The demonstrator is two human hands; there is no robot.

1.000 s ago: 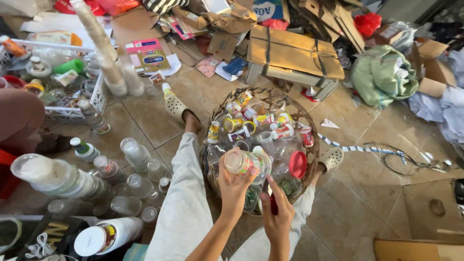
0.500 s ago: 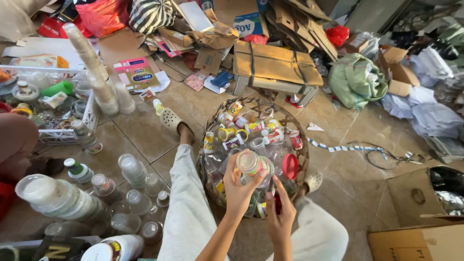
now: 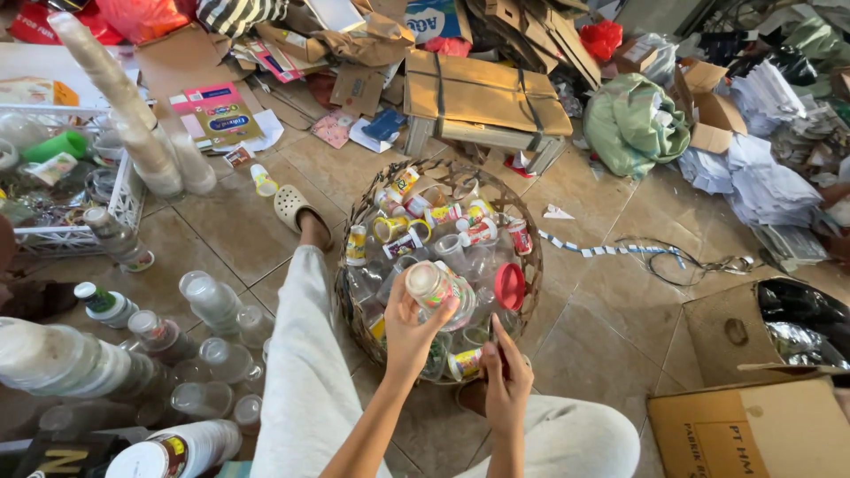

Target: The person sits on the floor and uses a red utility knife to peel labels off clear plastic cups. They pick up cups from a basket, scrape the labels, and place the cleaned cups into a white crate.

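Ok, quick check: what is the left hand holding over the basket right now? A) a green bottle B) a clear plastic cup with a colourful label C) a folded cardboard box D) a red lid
B: the left hand grips a clear plastic cup with a colourful label above the woven basket, while the red lid lies loose in the basket and the right hand holds none of these.

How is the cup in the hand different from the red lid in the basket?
The cup is clear with a colourful label; the red lid is plain red. The cup is held up in the left hand; the lid lies loose in the basket. The cup is tall; the lid is flat. Both are round.
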